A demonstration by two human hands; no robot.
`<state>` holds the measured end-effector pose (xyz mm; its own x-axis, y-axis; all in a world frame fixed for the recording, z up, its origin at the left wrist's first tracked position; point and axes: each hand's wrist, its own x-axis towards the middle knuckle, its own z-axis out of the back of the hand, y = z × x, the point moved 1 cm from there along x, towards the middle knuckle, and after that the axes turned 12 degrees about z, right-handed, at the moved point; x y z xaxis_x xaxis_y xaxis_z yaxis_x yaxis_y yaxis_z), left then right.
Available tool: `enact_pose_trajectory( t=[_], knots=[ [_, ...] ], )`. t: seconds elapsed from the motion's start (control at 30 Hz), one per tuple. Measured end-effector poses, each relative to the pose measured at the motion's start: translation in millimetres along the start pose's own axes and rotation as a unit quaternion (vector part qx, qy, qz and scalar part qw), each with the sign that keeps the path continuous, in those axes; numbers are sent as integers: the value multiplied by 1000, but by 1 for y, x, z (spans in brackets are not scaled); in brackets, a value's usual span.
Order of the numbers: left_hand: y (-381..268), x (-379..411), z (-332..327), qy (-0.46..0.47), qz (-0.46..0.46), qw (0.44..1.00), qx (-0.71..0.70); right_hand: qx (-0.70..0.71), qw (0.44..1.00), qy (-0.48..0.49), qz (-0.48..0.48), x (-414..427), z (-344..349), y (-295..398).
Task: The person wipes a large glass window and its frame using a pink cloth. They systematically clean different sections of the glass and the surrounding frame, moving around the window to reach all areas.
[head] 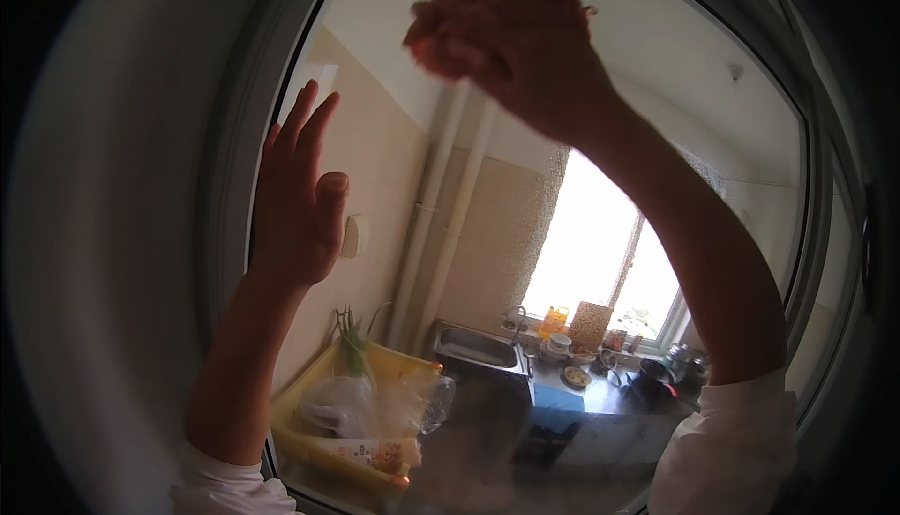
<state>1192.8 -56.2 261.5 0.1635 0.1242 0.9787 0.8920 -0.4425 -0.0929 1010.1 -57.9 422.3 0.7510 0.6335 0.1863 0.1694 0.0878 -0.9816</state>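
Before me is a large glass pane [383,135] in a light frame [235,156] with a dark seal. My right hand [541,58], raised high near the top of the pane, grips a crumpled pink cloth [453,40] and looks pressed to the glass; hand and cloth are slightly blurred. Lower, at the pane's left edge beside the frame, my left hand [295,213] is raised with its fingers up and thumb apart. It holds nothing; whether its palm touches the glass, I cannot tell.
Through the glass I see a kitchen. A yellow crate [292,402] holds plastic bags [341,402] and leafy greens [354,343]. Beyond are a steel sink [478,353], vertical pipes [441,234], dishes [557,348], a wok [643,392] on the counter, and a bright window [583,234].
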Motion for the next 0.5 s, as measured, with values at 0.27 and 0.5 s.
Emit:
enact_pose_trajectory(
  t=[0.27,0.5],
  knots=[
    [31,11,2,-69,27,997,3,-21,1000,-7,-5,36,-41,25],
    [27,11,10,-79,-17,996,-34,38,999,27,8,60,-60,27]
  ],
)
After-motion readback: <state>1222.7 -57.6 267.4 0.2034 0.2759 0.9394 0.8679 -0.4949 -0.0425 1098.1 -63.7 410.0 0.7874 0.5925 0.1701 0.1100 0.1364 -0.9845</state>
